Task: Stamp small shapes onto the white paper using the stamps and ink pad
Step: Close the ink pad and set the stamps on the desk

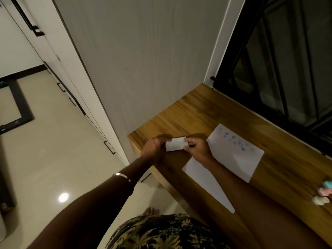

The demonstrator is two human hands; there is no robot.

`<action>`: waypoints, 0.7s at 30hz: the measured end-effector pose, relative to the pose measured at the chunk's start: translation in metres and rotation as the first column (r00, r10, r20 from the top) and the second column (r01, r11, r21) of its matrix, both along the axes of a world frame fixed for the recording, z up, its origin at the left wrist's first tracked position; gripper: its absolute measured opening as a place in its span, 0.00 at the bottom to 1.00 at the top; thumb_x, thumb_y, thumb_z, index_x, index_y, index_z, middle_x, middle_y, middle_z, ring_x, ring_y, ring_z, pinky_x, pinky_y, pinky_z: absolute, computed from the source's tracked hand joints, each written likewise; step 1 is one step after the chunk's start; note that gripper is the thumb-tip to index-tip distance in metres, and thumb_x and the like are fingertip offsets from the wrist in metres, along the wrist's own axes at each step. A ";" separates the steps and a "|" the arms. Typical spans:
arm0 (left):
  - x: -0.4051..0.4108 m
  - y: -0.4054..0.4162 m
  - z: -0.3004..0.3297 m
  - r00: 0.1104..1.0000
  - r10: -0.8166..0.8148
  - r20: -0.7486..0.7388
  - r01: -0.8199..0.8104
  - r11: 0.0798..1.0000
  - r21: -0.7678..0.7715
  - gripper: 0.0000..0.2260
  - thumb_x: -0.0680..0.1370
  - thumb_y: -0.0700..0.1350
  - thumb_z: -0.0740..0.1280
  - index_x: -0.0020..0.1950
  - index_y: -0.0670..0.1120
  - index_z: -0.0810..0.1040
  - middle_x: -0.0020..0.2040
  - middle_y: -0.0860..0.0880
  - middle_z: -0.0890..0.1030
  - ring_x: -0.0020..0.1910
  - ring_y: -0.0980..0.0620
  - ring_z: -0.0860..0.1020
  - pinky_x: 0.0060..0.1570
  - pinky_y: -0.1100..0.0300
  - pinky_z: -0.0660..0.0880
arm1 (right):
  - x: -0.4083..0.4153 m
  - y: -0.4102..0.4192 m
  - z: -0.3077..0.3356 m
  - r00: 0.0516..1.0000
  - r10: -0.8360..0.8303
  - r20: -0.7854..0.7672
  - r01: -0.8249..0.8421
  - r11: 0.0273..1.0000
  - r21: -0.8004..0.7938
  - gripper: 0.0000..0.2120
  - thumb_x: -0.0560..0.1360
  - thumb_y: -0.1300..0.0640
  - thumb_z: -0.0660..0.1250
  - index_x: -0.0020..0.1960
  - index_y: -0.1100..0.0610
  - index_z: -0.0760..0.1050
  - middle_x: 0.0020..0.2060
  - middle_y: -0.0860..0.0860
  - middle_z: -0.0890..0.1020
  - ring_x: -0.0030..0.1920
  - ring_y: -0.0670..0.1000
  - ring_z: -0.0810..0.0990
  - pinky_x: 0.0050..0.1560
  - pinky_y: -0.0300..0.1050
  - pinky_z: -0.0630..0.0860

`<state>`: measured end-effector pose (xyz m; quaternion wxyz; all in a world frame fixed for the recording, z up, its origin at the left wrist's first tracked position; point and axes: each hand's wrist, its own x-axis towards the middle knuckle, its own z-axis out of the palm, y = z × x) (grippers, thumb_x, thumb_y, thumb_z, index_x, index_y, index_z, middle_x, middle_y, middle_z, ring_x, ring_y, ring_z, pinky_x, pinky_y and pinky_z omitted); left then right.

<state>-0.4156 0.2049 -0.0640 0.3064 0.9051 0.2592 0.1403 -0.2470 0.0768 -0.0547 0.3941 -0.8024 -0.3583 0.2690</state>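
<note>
Both hands hold a small flat rectangular ink pad case [175,144], white on top with a dark edge, just above the wooden desk [206,112] near its left corner. My left hand [154,148] grips its left end and my right hand [196,150] grips its right end. The white paper [239,160] lies to the right, partly under my right forearm, with several blue and grey stamped shapes along its far edge. Three small pastel stamps lie at the right edge of the view: a blue stamp [327,184], a pink stamp [325,191] and a pale green stamp [321,200].
A grey wall panel [143,60] rises behind the desk's left end. A black-framed window [280,69] runs along the desk's far side. White cupboards [53,56] and a tiled floor [53,150] lie to the left, below the desk edge.
</note>
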 end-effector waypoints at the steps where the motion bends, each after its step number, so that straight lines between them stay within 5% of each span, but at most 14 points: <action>1: 0.000 0.000 -0.001 1.000 -0.008 0.007 0.008 1.000 -0.009 0.14 0.80 0.39 0.62 0.65 0.45 0.77 0.67 0.43 0.77 0.67 0.45 0.75 0.67 0.51 0.73 | -0.001 0.001 0.000 1.000 0.006 0.016 -0.006 1.000 -0.010 0.19 0.71 0.64 0.73 0.61 0.60 0.78 0.58 0.55 0.81 0.56 0.49 0.79 0.53 0.37 0.74; 6: 0.001 -0.002 -0.001 1.000 -0.015 -0.013 0.015 1.000 0.004 0.17 0.80 0.39 0.60 0.68 0.45 0.75 0.69 0.46 0.76 0.68 0.48 0.74 0.68 0.53 0.72 | -0.004 0.004 0.000 0.993 0.037 0.113 -0.032 0.998 -0.045 0.21 0.71 0.63 0.73 0.64 0.60 0.77 0.60 0.55 0.80 0.59 0.52 0.78 0.53 0.36 0.72; 11: -0.001 -0.001 0.000 0.995 -0.093 -0.025 0.092 0.995 -0.045 0.25 0.76 0.51 0.69 0.70 0.43 0.72 0.66 0.45 0.77 0.64 0.47 0.76 0.63 0.50 0.75 | -0.006 0.005 -0.002 0.994 0.030 0.105 -0.023 0.997 -0.070 0.23 0.71 0.63 0.74 0.65 0.59 0.76 0.61 0.54 0.79 0.61 0.53 0.78 0.52 0.35 0.73; 21: 0.003 -0.008 0.003 0.996 -0.089 0.029 0.085 0.991 0.100 0.30 0.73 0.48 0.72 0.73 0.42 0.68 0.68 0.41 0.74 0.64 0.42 0.75 0.61 0.48 0.77 | -0.003 0.005 -0.003 0.997 0.022 0.080 -0.013 0.994 -0.108 0.32 0.68 0.59 0.76 0.70 0.54 0.70 0.60 0.53 0.80 0.59 0.53 0.78 0.51 0.41 0.76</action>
